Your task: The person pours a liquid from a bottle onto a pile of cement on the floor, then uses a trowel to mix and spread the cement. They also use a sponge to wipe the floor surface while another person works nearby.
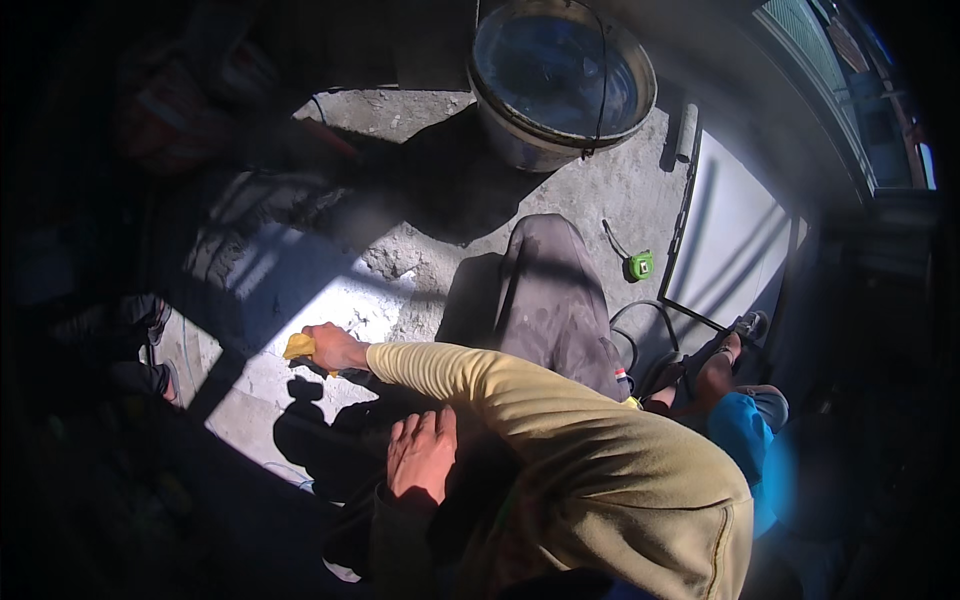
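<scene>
My right hand (337, 349), at the end of an outstretched arm in a tan sleeve, is closed on a small yellow cloth or sponge (299, 347). Most of the yellow piece is hidden under the fingers. It is held at a bright white patch (352, 307) on the rough concrete floor; whether it touches the surface I cannot tell. My left hand (421, 452) lies on my dark, shaded leg with its fingers laid out and nothing visible in them. My other knee (553, 270), in dusty grey trousers, rises in the middle.
A bucket (490, 115) of water with a wire handle stands ahead. Right of my knee lie a green tape measure (640, 266), a short grey pipe (687, 133) and a dark-framed white panel (735, 225). A person in blue (745, 440) is close on the right; another person's feet (168, 382) show left.
</scene>
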Available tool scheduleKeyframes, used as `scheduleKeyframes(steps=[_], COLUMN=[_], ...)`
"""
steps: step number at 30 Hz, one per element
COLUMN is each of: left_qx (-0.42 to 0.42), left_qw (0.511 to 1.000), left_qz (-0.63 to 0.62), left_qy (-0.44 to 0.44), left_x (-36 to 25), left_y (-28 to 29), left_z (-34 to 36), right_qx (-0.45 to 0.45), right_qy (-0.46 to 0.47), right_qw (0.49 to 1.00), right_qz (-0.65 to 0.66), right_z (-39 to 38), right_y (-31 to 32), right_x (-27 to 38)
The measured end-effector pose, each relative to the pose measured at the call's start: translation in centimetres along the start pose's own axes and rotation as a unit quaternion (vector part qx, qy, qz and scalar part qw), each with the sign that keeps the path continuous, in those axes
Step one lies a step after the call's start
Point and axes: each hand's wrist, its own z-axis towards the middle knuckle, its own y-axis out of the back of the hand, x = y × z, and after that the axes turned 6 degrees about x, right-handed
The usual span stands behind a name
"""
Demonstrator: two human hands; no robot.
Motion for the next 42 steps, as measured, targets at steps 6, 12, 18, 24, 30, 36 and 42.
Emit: scheduleKeyframes(steps=[6, 12, 18, 24, 30, 36, 42], left_qx=[-0.024, -0.109, -0.220, -0.269, -0.302, -0.324, -0.354], left_qw=[0.996, 0.989, 0.959, 0.944, 0.931, 0.921, 0.906], left_qz=[-0.078, -0.080, -0.174, -0.164, -0.173, -0.181, -0.209], left_qy=[0.040, 0.062, 0.053, 0.095, 0.109, 0.117, 0.101], left_x=[-0.3, 0.3, 1.5, 3.8, 5.1, 4.4, 3.5], left_y=[0.9, 2.4, 3.2, 1.0, -0.8, -2.4, -4.9], left_z=[-0.9, -3.7, -8.0, -10.9, -12.7, -13.5, -12.8], right_qx=[-0.056, -0.457, -0.441, -0.272, -0.267, -0.323, -0.230], right_qy=[0.274, 0.063, 0.056, 0.204, -0.048, 0.146, 0.252], right_qw=[0.960, 0.762, 0.652, 0.833, 0.900, 0.814, 0.888], right_qz=[-0.003, -0.454, -0.614, -0.437, -0.340, -0.460, -0.307], right_z=[-8.0, -14.7, -10.7, 12.9, 25.6, 24.4, 13.4], right_y=[16.7, 44.9, 47.3, 32.5, 32.7, 46.2, 42.9], right_x=[5.7, 4.7, 4.9, -0.1, -11.6, -6.9, 4.2])
